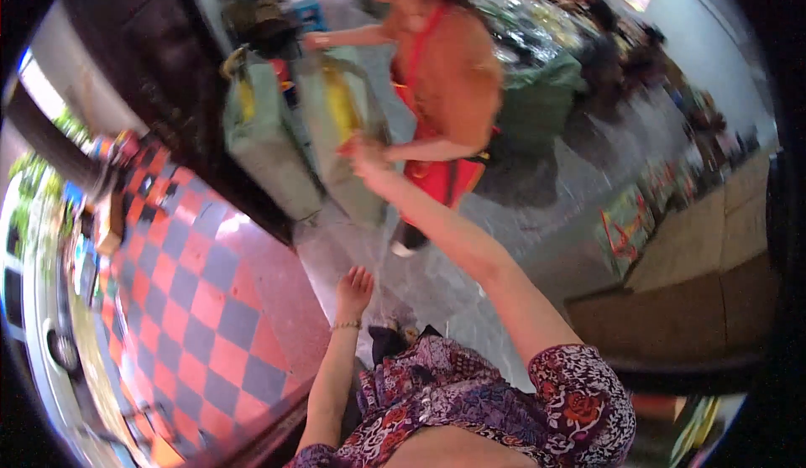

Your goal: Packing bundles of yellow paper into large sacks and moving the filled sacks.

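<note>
My right hand (369, 164) is stretched far forward, level with the side of a tall pale green sack (363, 191) with a yellow patch. A small red thing (348, 146) shows at its fingertips; blur hides whether the fingers grip it. A co-worker's forearm (428, 149) ends right beside my hand, and the two overlap. Lower and to the left, my left hand (356, 288) is raised with its fingers loosely extended and nothing in it. A bracelet (346, 324) circles that wrist. A second pale green sack (267, 153) stands left of the first.
The co-worker in a red apron (432, 184) stands just ahead, other arm over the sacks. A dark door (159, 73) and a red-and-grey checkered floor (210, 292) lie left. Cardboard (680, 300) is at right; a green-covered heap (533, 90) of shiny packages lies behind.
</note>
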Demonstrator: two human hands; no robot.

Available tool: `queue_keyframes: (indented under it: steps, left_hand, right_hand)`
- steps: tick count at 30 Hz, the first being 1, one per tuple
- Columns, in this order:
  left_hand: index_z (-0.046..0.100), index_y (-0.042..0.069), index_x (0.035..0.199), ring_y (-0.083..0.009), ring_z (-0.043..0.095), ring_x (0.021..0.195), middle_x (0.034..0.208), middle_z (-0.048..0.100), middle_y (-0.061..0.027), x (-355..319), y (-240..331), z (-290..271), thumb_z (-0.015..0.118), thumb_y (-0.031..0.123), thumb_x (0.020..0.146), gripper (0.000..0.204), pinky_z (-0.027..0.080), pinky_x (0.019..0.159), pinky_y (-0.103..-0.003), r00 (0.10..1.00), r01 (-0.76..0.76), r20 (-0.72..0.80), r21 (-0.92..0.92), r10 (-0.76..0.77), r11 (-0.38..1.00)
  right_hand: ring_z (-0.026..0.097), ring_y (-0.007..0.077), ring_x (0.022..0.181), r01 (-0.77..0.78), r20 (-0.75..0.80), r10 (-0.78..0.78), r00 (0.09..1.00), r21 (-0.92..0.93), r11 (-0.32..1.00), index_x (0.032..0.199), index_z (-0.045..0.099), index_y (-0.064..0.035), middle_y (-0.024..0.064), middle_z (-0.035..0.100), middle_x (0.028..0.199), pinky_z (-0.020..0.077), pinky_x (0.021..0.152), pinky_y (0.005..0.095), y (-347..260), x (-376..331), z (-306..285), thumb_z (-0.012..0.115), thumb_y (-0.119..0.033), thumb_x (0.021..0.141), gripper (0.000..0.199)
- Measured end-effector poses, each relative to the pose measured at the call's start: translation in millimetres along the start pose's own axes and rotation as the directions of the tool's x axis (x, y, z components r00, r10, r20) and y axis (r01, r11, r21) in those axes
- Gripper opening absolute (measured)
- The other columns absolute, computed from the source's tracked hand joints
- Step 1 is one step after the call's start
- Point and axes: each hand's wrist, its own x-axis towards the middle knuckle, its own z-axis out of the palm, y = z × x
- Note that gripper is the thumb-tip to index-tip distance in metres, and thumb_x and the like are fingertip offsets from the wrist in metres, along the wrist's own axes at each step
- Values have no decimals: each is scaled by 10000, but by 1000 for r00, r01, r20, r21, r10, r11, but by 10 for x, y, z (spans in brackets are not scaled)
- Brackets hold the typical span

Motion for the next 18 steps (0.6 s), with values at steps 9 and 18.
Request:
queue_keyframes:
  steps: [9,18]
  left_hand:
    - [396,98,1259,-247,520,953,1101,528,-86,-776,-251,-1331,422,282,875,427,445,840,-368,893,365,-421,468,-161,805]
    - [407,88,1249,-244,525,938,1075,524,-88,-677,-1075,-639,506,295,866,446,448,812,-374,923,373,-283,823,-260,428]
  right_hand:
    - [572,256,738,-81,207,152,966,-313,946,779,610,-67,102,607,760,442,686,366,1323,-2296,-379,406,-384,897,395]
    - [601,171,655,-592,-811,383,443,56,804,756,650,-42,85,639,694,471,630,328,2369,-5662,-2433,431,-343,858,386]
